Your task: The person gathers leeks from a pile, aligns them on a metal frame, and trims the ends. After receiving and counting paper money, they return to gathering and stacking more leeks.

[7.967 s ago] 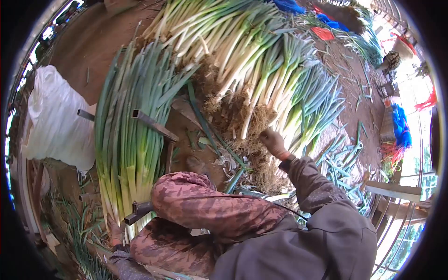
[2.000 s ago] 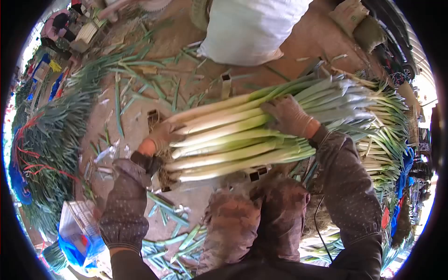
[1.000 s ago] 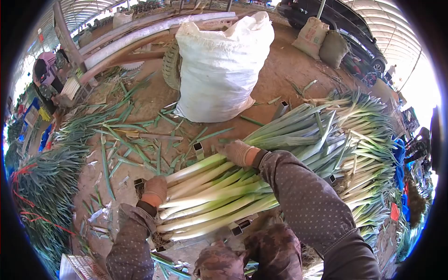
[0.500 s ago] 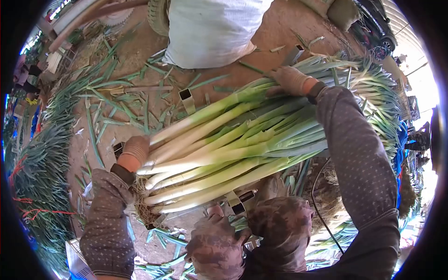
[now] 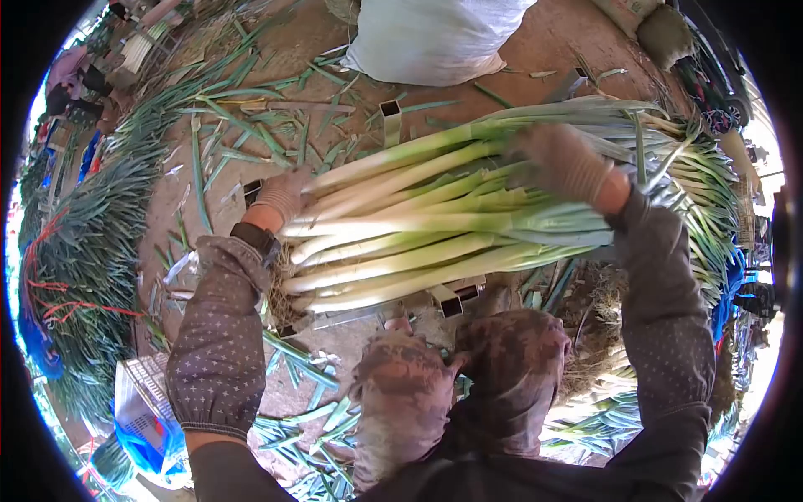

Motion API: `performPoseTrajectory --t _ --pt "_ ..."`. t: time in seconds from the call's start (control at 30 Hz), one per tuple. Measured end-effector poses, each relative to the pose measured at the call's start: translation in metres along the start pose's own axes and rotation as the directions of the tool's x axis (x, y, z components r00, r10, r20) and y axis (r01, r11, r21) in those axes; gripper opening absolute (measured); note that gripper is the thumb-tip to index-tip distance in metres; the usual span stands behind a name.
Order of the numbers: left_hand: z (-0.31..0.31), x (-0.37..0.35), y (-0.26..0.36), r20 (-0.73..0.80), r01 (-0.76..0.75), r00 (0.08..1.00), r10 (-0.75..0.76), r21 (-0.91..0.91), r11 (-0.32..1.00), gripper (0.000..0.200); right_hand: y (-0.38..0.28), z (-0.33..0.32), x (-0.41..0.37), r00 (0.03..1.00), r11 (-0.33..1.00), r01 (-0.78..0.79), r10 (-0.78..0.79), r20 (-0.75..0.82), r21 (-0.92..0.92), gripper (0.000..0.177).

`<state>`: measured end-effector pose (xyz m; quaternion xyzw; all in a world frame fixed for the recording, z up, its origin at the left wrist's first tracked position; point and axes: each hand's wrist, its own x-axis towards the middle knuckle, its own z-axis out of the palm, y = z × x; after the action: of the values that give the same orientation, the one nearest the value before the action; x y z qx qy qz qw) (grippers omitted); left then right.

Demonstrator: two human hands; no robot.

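Observation:
A pile of long leeks [image 5: 401,224] lies across a metal frame in front of my knees, white root ends to the left and green leaves to the right. My left hand [image 5: 284,194], in a glove, is closed around the root ends at the far left corner of the pile. Over the green part is my gloved right hand [image 5: 562,161], smeared by motion, so its fingers cannot be made out. Square metal tubes [image 5: 391,124] of the frame stick up beyond the far side.
A large white sack [image 5: 435,42] stands at the back. Bundled leeks with red ties [image 5: 84,243] are stacked along the left. Leaf scraps [image 5: 251,134] litter the floor. A white crate [image 5: 142,393] stands at lower left, and a person [image 5: 71,79] is at far left.
My right hand has shifted nearer to me over the leaves and is now blurred. My left hand stays at the root ends. The whole view has shifted, with the scene sitting higher and further right.

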<state>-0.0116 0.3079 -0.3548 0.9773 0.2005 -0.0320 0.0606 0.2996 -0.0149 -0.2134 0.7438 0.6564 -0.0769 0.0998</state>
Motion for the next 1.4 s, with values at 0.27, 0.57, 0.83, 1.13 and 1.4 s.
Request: performPoseTrajectory --t 0.27,0.57,0.83,1.13,1.4 --pt "-0.031 -0.102 0.072 -0.236 -0.089 0.968 0.086 -0.002 0.996 0.024 -0.092 0.069 -0.035 0.932 0.999 0.042 -0.037 -0.360 0.005 0.043" --pt "-0.052 -0.078 0.045 -0.242 0.056 0.970 -0.004 0.208 0.976 0.020 -0.085 -0.026 -0.012 0.939 0.987 0.033 -0.085 -0.334 -0.157 0.042" --pt "-0.005 -0.002 -0.004 -0.001 0.002 1.000 -0.002 0.263 0.965 0.018 -0.001 0.032 0.069 0.978 0.988 0.052 -0.080 -0.193 -0.147 0.064" --pt "-0.003 0.003 -0.020 0.110 -0.064 0.993 0.040 0.222 0.973 0.016 0.062 0.026 0.019 0.994 0.984 -0.052 0.035 -0.101 -0.169 0.088" --pt "-0.015 0.018 -0.021 0.255 -0.126 0.965 0.060 0.252 0.959 0.015 0.132 0.059 -0.012 0.971 0.915 -0.237 0.226 -0.072 -0.325 0.080"
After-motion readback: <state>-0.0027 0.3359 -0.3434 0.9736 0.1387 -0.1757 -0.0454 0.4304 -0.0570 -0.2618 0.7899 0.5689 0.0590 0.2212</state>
